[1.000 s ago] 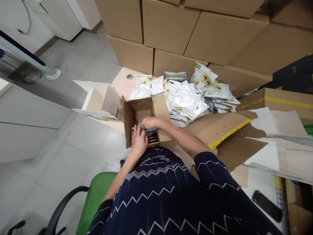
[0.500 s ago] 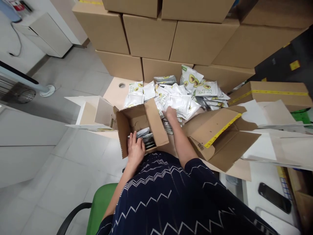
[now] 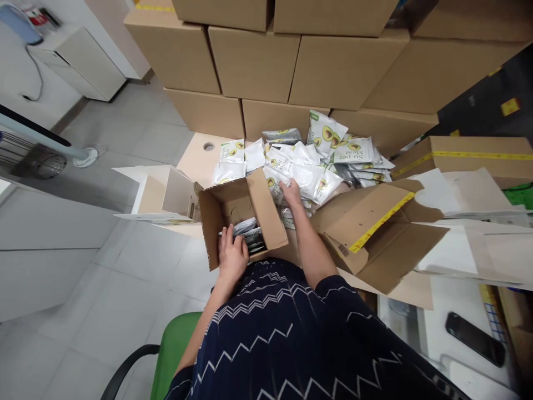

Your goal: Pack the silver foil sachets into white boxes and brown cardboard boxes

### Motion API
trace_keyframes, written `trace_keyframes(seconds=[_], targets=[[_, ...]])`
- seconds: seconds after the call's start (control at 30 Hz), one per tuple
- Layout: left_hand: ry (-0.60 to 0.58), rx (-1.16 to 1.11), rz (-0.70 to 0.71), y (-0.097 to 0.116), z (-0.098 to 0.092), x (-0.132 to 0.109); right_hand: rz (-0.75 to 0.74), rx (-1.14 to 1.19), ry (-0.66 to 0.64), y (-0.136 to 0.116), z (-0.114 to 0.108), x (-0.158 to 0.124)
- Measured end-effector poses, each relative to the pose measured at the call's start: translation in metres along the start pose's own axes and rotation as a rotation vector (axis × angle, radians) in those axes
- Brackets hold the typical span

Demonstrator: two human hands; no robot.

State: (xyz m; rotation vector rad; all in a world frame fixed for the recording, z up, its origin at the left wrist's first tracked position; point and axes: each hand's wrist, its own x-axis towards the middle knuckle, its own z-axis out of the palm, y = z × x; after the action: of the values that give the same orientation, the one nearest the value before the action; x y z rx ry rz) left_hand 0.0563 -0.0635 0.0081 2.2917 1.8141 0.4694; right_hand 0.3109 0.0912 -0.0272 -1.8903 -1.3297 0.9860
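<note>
Pinching an avocado-print pouch (image 3: 272, 181) beside the part-filled carton (image 3: 265, 210) is the right hand (image 3: 292, 193); many loose pouches (image 3: 306, 176) are lying outside; the left hand (image 3: 232, 253), grip unclear, is resting on the packed row (image 3: 254, 238) inside.

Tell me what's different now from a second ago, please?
The right hand has left the open cardboard box and moved rightward to the pile of pouches, where its fingers now pinch the edge of a white avocado-print pouch. The left hand has stayed on the packets inside the box.
</note>
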Motion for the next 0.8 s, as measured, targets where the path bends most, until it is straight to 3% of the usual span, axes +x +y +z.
trace_keyframes(seconds=[0.13, 0.2, 0.27, 0.37, 0.47, 0.67, 0.8], targets=[[-0.008, -0.017, -0.011, 0.000, 0.000, 0.001, 0.070, 0.422, 0.467, -0.012, -0.018, 0.010], [-0.010, -0.030, -0.013, 0.000, 0.000, 0.000, 0.050, 0.605, 0.553, -0.021, -0.031, 0.014], [-0.009, -0.042, -0.014, 0.000, 0.000, 0.000, 0.028, 0.772, 0.558, -0.030, -0.045, 0.013], [-0.005, -0.049, -0.012, 0.000, 0.001, 0.000, -0.029, 0.950, 0.408, -0.045, -0.060, 0.002], [0.003, -0.034, -0.012, 0.000, 0.001, 0.000, -0.051, 0.981, 0.202, -0.061, -0.062, -0.016], [-0.009, -0.028, -0.019, 0.002, 0.000, -0.001, -0.072, 0.861, -0.147, -0.103, -0.040, -0.058], [0.001, -0.039, -0.030, 0.002, 0.000, -0.001, -0.235, 0.622, -0.375, -0.128, -0.027, -0.077]])
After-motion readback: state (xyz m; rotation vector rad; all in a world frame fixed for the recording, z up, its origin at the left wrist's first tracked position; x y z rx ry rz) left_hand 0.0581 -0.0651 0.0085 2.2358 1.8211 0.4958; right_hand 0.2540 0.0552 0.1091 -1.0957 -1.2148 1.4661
